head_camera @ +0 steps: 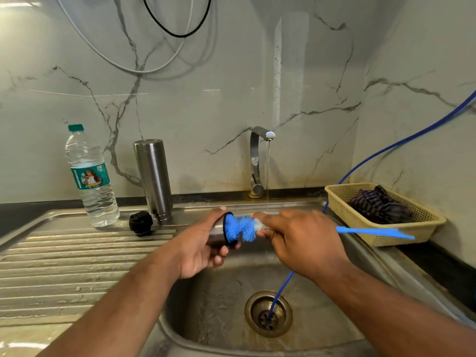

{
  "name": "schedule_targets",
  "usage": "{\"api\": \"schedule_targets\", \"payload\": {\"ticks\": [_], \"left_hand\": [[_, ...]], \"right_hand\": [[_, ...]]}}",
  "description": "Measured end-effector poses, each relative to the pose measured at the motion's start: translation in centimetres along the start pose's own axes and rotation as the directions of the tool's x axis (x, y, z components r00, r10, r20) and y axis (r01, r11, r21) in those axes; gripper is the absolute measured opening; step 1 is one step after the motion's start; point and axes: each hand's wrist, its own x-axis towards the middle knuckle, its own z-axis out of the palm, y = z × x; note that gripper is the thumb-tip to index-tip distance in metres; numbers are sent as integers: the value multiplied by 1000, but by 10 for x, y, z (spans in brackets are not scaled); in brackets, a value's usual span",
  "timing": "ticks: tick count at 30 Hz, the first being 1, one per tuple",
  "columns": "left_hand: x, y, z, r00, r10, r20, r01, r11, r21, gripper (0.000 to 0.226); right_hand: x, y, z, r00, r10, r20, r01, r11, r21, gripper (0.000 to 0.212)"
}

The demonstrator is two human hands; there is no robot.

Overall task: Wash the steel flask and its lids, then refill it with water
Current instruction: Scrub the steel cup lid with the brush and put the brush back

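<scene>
Over the sink basin [206, 305], my left hand [198, 251] grips a steel cup lid [216, 234] on its side, mouth facing right. My right hand [296, 243] holds a blue bottle brush [242, 228], whose bristles sit in the lid's mouth while its blue handle sticks out to the right. The steel flask [153, 180] stands upside down on the drainboard behind, with a black inner lid [141, 223] lying beside its base. Water runs in a thin stream from the tap [257, 161] just behind my right hand.
A plastic water bottle [90, 176] with a green cap stands left of the flask. A beige basket [381, 215] holding a dark cloth sits at the right. A blue hose [280, 292] runs down into the drain [268, 313]. The ribbed drainboard [64, 266] spreads to the left.
</scene>
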Motion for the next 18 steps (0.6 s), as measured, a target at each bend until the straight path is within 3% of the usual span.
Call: {"api": "schedule_targets", "payload": {"ticks": [4,8,11,13,16,18], "left_hand": [[2,2,0,982,189,0,-188,977,102,47],[3,0,3,972,234,-20,-235,972,-26,45],[5,4,5,971,216,-103,-232,956,-182,33],[8,2,2,970,183,-158,-213,957,-199,28],[5,-2,-2,997,38,-74,-46,993,-109,52],[2,-4,-2,1000,-25,-3,25,999,38,65]], "right_hand": [[1,2,-1,933,219,286,-268,952,147,40],[0,4,-1,916,214,340,-284,943,172,44],[-1,1,-5,969,103,224,-141,977,159,42],[0,-2,-5,994,-7,108,0,998,65,41],[1,-2,-3,991,-124,-48,121,991,-57,41],[0,-1,-3,994,-95,-45,93,995,-42,38]]}}
